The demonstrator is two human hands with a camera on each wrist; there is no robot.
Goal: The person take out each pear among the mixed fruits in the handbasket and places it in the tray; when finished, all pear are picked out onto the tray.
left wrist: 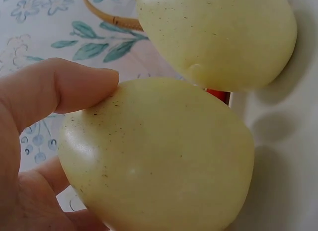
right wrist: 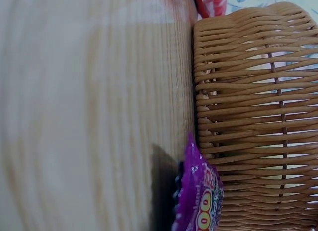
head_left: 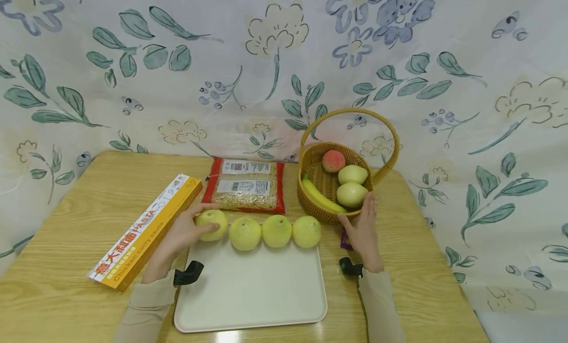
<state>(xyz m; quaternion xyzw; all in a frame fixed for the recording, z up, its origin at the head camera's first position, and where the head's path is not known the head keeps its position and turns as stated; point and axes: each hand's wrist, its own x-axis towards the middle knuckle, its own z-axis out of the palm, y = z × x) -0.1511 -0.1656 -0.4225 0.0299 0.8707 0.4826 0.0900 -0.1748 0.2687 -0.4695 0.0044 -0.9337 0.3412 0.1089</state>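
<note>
Several yellow-green round fruits stand in a row along the far edge of a white tray (head_left: 251, 293). My left hand (head_left: 184, 233) grips the leftmost fruit (head_left: 212, 224), thumb and fingers round its sides; the left wrist view shows that fruit (left wrist: 159, 156) close up. At the right, my right hand (head_left: 365, 232) touches the near rim of a wicker basket (head_left: 320, 216) with its fingers extended. Inside the basket are a peach (head_left: 334, 161), a banana (head_left: 321, 196) and two pale fruits (head_left: 352, 175). A purple packet (right wrist: 199, 196) lies against the basket's base.
A long yellow and white pasta box (head_left: 146, 232) lies at an angle left of the tray. Behind the fruit row is a red-edged clear bag (head_left: 244, 185). A floral cloth (head_left: 222, 62) hangs behind the table.
</note>
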